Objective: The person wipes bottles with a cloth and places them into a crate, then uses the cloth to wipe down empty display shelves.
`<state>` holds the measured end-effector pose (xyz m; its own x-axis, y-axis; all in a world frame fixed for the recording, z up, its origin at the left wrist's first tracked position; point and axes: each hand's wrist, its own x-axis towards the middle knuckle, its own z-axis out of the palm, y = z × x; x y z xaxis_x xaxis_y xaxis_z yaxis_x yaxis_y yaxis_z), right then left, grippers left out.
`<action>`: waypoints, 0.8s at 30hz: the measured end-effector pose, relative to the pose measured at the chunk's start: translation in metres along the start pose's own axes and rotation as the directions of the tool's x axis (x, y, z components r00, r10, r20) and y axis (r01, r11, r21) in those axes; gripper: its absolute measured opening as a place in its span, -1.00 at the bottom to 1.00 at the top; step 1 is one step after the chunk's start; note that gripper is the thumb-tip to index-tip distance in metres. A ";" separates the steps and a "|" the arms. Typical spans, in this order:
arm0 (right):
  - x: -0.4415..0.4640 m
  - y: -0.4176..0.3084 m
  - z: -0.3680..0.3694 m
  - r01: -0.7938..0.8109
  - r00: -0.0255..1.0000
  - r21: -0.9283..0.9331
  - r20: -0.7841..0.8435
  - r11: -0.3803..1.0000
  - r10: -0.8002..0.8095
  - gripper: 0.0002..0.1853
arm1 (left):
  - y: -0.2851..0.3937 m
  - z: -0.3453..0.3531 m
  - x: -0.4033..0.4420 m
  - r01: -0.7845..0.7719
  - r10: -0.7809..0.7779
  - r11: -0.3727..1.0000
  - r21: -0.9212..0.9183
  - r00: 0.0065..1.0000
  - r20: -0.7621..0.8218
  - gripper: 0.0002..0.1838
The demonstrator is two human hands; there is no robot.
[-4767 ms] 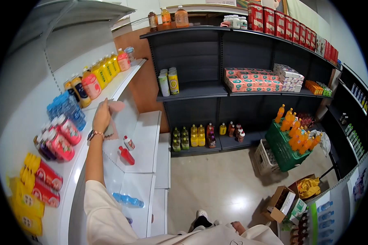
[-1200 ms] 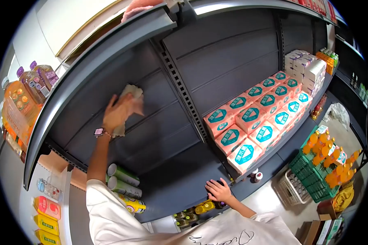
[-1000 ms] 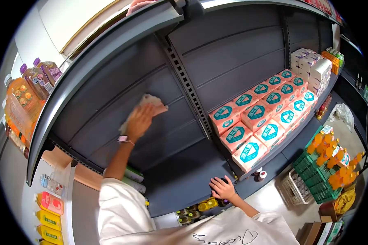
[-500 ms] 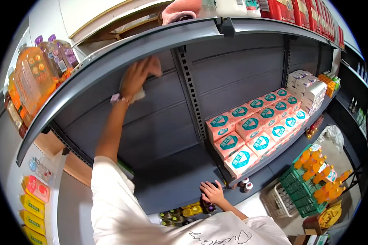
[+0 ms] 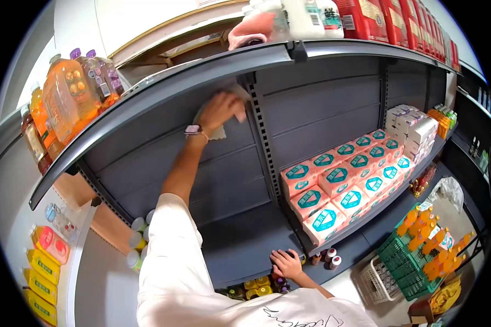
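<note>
My left hand [image 5: 221, 113] is raised against the dark grey back panel [image 5: 223, 177] of the shelf unit, just left of a slotted upright [image 5: 261, 122]. Under its palm is a pale cloth [image 5: 218, 133], pressed to the panel, with edges showing on both sides of the hand; the fingers are slightly blurred. A watch-like band [image 5: 193, 129] circles that wrist. My right hand [image 5: 287, 264] lies with fingers apart on the front edge of the lower grey shelf [image 5: 245, 240] and holds nothing.
Pink tissue packs [image 5: 335, 177] are stacked on the shelf to the right. Drink bottles [image 5: 68, 101] and red packages [image 5: 365, 20] line the upper shelf [image 5: 202, 70], whose edge curves above my left arm. A green crate [image 5: 398, 256] of orange bottles stands low at right.
My left hand and the cloth have moved right and slightly down along the back panel, closer to the upright. The view has shifted a little; my right hand stays on the shelf edge.
</note>
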<state>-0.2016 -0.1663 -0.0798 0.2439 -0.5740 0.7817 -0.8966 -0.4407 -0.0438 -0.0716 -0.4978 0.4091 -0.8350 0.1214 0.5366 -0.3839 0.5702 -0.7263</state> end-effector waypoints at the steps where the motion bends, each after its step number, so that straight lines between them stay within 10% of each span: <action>1: 0.002 0.002 0.001 -0.006 1.000 -0.001 -0.007 1.000 0.006 -0.63 | -0.004 -0.002 0.004 0.076 -0.075 0.997 0.021 0.996 -0.043 -0.65; 3: 0.004 -0.002 -0.005 -0.021 1.000 0.010 0.005 1.000 0.021 -0.64 | -0.007 -0.014 0.020 0.395 -0.404 0.901 0.177 0.915 0.016 -0.53; 11: 0.000 -0.004 0.000 -0.057 0.998 0.051 0.032 0.997 0.055 -0.64 | 0.040 0.036 -0.006 0.106 -0.095 0.993 0.057 0.981 -0.170 -0.68; 24: 0.003 -0.006 -0.001 -0.070 0.997 0.059 0.039 0.996 0.068 -0.64 | 0.128 0.040 -0.042 0.341 -0.340 0.939 -0.050 0.940 0.030 -0.71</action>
<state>-0.1959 -0.1649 -0.0769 0.1970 -0.6293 0.7518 -0.8882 -0.4392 -0.1350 -0.1011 -0.4622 0.2761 -0.6663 -0.1041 0.7384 -0.6253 0.6175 -0.4772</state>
